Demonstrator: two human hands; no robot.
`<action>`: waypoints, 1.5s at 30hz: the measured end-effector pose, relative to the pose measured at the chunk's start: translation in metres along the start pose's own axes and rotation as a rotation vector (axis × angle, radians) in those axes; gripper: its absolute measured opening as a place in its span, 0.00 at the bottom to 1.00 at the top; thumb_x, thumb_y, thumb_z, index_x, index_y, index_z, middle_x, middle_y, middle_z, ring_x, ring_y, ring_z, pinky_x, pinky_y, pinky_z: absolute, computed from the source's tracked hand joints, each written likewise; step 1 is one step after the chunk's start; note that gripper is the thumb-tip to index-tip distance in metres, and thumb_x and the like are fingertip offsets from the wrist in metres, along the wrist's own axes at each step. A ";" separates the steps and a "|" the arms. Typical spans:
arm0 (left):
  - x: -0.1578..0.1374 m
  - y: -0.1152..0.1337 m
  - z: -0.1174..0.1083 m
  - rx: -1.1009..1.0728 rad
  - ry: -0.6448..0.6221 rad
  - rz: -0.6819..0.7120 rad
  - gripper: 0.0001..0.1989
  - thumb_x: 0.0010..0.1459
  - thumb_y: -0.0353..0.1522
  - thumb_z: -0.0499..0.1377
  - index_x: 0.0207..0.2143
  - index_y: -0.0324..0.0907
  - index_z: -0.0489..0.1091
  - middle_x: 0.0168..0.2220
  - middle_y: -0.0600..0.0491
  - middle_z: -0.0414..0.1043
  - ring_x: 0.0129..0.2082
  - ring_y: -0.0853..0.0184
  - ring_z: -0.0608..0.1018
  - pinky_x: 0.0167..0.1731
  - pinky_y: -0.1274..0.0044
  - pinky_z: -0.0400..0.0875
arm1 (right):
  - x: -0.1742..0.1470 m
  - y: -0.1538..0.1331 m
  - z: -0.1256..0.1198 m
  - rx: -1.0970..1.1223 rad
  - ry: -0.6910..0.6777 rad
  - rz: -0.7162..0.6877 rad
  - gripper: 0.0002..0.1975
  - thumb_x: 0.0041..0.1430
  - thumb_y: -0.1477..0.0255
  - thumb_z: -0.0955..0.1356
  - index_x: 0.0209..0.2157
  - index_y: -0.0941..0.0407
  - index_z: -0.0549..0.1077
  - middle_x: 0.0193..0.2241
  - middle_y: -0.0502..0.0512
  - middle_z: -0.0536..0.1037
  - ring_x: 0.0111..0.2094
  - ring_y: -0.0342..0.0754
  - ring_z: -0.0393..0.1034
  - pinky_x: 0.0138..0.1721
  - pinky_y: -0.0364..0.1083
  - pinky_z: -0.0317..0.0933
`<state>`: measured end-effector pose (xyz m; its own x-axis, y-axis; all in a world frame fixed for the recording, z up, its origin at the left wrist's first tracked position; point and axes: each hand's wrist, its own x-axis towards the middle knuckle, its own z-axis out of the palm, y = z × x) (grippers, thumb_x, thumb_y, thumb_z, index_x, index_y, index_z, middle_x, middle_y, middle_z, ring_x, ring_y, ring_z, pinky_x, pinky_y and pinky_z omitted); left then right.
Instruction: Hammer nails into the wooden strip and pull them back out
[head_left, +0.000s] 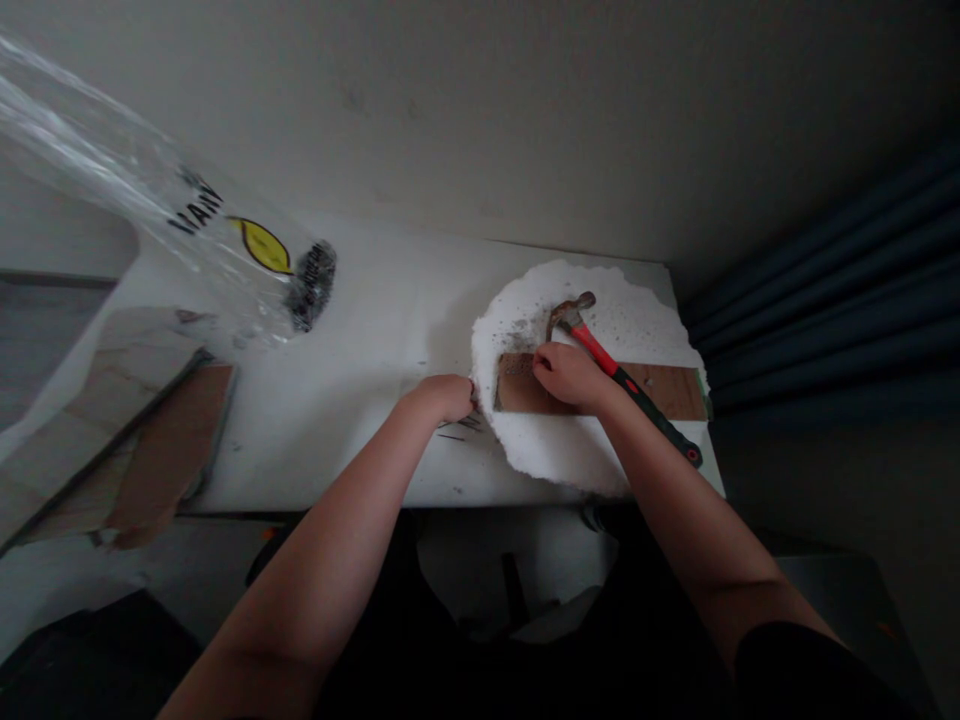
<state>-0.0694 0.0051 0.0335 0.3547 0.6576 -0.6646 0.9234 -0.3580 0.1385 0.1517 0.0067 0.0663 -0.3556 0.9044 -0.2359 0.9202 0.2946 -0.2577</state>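
A reddish-brown strip of board (675, 390) lies flat on a round white pad (555, 455) with ragged edges. My right hand (571, 374) is closed over the board, its fingertips down near small dark bits on the surface; anything between them is hidden. Just beyond it rests a claw hammer (596, 350) with a red and black handle, which passes behind and beside my right wrist and across the board. At the pad's left edge my left hand (448, 397) is closed, fingers curled. What it grips, if anything, cannot be made out. Thin dark nail-like pieces (459, 428) lie right below it.
A clear plastic bag (225, 235) with black lettering and a yellow mark leans over the white table (360, 400) from the left. Stacked tile-like boards (169, 440) overhang the table's left front. A wall rises behind; dark curtains (832, 270) hang at the right.
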 end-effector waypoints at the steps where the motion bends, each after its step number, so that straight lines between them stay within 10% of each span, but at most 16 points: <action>1: 0.000 0.000 0.000 0.001 0.002 0.002 0.21 0.59 0.31 0.53 0.51 0.38 0.78 0.53 0.37 0.77 0.48 0.51 0.80 0.42 0.70 0.72 | 0.000 -0.001 0.000 -0.008 -0.001 0.009 0.13 0.67 0.72 0.60 0.40 0.57 0.76 0.44 0.63 0.80 0.43 0.53 0.72 0.41 0.47 0.60; 21: 0.004 -0.002 0.005 0.004 0.020 0.028 0.20 0.61 0.34 0.52 0.50 0.39 0.78 0.53 0.39 0.77 0.48 0.55 0.80 0.42 0.73 0.72 | -0.003 0.002 0.002 0.113 0.053 0.021 0.03 0.59 0.71 0.66 0.32 0.55 0.71 0.35 0.57 0.78 0.37 0.50 0.70 0.36 0.46 0.59; 32: 0.006 -0.002 0.004 -0.010 0.007 0.016 0.20 0.61 0.36 0.53 0.50 0.40 0.78 0.52 0.37 0.77 0.50 0.51 0.79 0.44 0.70 0.72 | -0.046 -0.041 -0.057 1.690 -0.151 -0.463 0.10 0.59 0.66 0.69 0.30 0.54 0.64 0.27 0.46 0.64 0.22 0.38 0.59 0.21 0.39 0.58; 45: 0.008 -0.004 0.009 -0.066 0.047 0.026 0.19 0.63 0.35 0.54 0.48 0.34 0.77 0.48 0.37 0.78 0.46 0.51 0.78 0.42 0.67 0.72 | -0.058 -0.049 -0.066 1.927 -0.359 -0.624 0.14 0.59 0.69 0.70 0.29 0.53 0.59 0.28 0.46 0.62 0.22 0.38 0.58 0.20 0.38 0.59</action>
<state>-0.0714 0.0060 0.0211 0.3841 0.6797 -0.6249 0.9207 -0.3325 0.2043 0.1379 -0.0398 0.1545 -0.7164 0.6732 0.1832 -0.5467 -0.3786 -0.7468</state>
